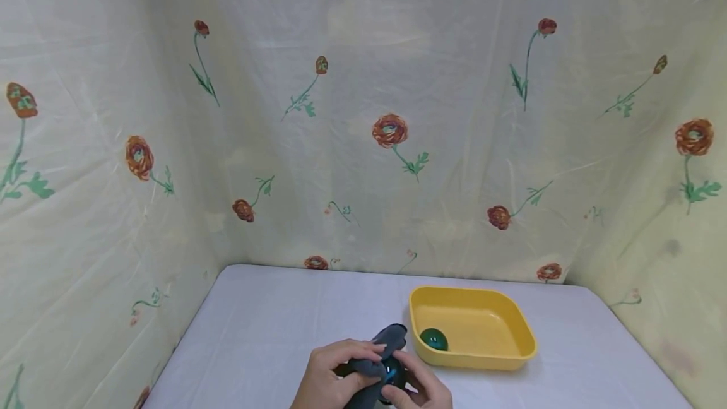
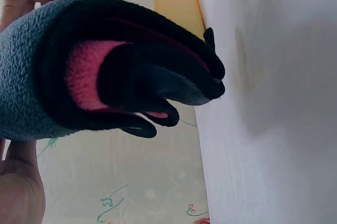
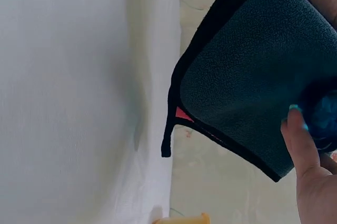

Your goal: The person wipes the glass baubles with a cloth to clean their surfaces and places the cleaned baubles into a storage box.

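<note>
My left hand (image 1: 332, 376) grips a folded grey cloth (image 1: 392, 337) with black edging; its pink inner side shows in the left wrist view. One corner of the cloth (image 3: 247, 71) hangs down in the right wrist view. My right hand (image 1: 421, 385) holds a dark, glossy blue ball (image 1: 394, 371) with thumb and fingers, against the cloth. The same ball (image 3: 325, 116) is partly cut off by the frame in the right wrist view. Both hands are close together, just left of and nearer than the yellow tray (image 1: 454, 361).
A glossy green ball (image 1: 434, 338) lies in the tray's near left corner. The table (image 1: 272, 314) has a white cover. Behind it and at both sides hangs a pale curtain (image 1: 454, 207) with printed flowers.
</note>
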### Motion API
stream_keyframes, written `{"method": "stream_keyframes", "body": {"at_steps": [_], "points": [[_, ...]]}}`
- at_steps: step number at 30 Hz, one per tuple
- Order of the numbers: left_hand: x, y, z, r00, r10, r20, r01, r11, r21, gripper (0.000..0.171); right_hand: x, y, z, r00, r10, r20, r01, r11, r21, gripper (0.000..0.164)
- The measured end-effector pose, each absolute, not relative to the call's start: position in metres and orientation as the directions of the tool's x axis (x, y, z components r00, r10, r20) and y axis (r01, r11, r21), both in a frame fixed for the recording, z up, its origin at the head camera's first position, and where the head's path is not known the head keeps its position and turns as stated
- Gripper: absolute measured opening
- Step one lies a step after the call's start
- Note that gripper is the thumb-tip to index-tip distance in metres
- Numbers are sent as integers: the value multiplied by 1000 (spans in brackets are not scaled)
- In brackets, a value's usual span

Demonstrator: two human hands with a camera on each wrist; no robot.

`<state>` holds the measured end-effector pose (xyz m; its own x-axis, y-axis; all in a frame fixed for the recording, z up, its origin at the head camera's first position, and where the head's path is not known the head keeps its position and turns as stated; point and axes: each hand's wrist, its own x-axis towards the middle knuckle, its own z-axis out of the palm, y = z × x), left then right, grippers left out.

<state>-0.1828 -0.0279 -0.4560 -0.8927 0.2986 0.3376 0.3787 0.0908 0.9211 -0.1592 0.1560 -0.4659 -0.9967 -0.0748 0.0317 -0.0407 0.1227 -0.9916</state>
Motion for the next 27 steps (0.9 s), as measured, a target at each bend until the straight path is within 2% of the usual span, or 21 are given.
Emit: {"method": "stream_keyframes", "body": {"at_steps": [14,21,27], "points": [[-184,-29,-459,-898,288,334,368,71,927,19,-153,151,-462,-987,-27,158,-160,183,-970,55],[-185,-29,-461,-881,277,385,417,65,907,18,-150,151,-462,-984,-67,166,-178,268,-947,55],[-185,-30,-459,-887,278,368,400,66,914,17,-151,151,-460,-986,-55,155,-164,276,-947,56]]}}
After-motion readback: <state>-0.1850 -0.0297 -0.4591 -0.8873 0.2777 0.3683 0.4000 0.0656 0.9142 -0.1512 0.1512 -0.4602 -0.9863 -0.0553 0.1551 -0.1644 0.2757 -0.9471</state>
